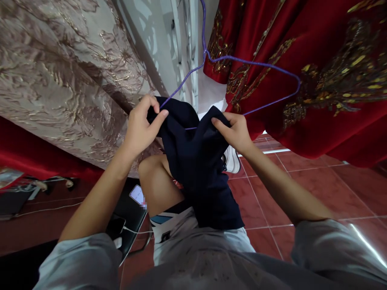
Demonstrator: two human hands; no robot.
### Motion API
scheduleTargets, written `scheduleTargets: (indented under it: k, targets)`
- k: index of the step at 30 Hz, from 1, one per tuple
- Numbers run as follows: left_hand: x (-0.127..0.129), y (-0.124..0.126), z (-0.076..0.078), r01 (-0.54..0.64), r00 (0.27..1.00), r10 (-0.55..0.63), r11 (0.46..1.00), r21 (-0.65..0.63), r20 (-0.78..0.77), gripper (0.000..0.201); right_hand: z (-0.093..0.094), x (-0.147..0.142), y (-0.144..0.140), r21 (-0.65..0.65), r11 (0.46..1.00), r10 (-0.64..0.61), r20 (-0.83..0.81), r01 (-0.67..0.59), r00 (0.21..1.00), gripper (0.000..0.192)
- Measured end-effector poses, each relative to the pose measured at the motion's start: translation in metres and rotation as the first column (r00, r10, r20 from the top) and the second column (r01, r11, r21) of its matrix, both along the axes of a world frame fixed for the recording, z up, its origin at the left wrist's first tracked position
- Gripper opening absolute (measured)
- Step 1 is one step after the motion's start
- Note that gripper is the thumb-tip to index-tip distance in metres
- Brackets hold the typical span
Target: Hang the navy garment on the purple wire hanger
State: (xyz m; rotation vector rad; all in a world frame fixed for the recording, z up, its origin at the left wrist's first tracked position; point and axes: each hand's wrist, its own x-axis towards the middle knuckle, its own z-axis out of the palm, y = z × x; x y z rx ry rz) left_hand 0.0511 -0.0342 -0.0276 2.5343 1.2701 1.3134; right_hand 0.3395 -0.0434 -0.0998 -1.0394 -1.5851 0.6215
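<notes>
A dark navy garment (pixel 199 169) hangs from both my hands and drapes over my lap; folded as it is, I cannot tell its exact kind. My left hand (pixel 142 127) pinches its upper left edge beside the arm of a purple wire hanger (pixel 250 62). With thumb and fingers, my right hand (pixel 234 129) grips the upper right edge. The hanger's lower bar passes into the cloth, showing briefly in the dip between my hands. Its right shoulder stays outside the garment, and the hook runs off the top of the view.
Red gold-sequined fabric (pixel 332 80) hangs at the right, and pinkish patterned fabric (pixel 75 80) at the left. A black seat (pixel 133 213) with a phone (pixel 137 194) and a charging cable stands by my left leg. Red tiles (pixel 320 189) cover the floor.
</notes>
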Motion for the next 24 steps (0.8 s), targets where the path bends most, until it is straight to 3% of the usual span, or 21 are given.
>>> scheduleTargets:
  k: [6,9,11,14,16,19,21,24]
  targets:
    - [0.017,0.017,0.005,0.047,0.995,-0.048,0.999,-0.018,-0.091,0.023,-0.001,-0.002,-0.003,0.005,1.000,0.016,0.050,-0.017,0.999,0.037]
    - [0.011,0.019,0.004,0.046,0.992,-0.047,0.999,-0.015,-0.116,0.028,-0.006,0.011,-0.007,0.107,0.993,-0.057,0.069,0.050,0.996,0.028]
    - [0.005,0.018,0.005,0.024,0.993,-0.024,1.000,-0.001,-0.112,0.030,-0.006,0.028,-0.011,0.240,0.954,-0.195,0.039,0.180,0.980,0.040]
    - [-0.002,0.019,0.012,0.009,0.993,-0.009,1.000,-0.005,-0.116,0.033,0.007,0.063,-0.012,0.380,0.847,-0.392,-0.028,0.373,0.919,0.073]
    - [-0.003,0.021,0.017,0.012,0.992,-0.015,1.000,-0.025,-0.125,0.031,0.025,0.087,-0.009,0.391,0.836,-0.423,0.014,0.385,0.906,0.074]
    - [-0.002,0.025,0.025,0.004,0.996,-0.009,0.999,-0.050,-0.094,0.027,0.057,0.114,-0.002,0.234,0.940,-0.301,0.219,0.249,0.928,0.029]
    - [-0.004,0.027,0.030,-0.025,0.998,0.023,0.999,-0.037,-0.057,0.024,0.073,0.124,0.002,0.055,0.985,-0.173,0.219,0.165,0.960,0.037]
    - [-0.015,0.032,0.032,-0.086,0.996,0.086,0.996,0.028,0.008,0.023,0.079,0.123,0.012,-0.194,0.981,0.017,0.003,-0.016,1.000,0.050]
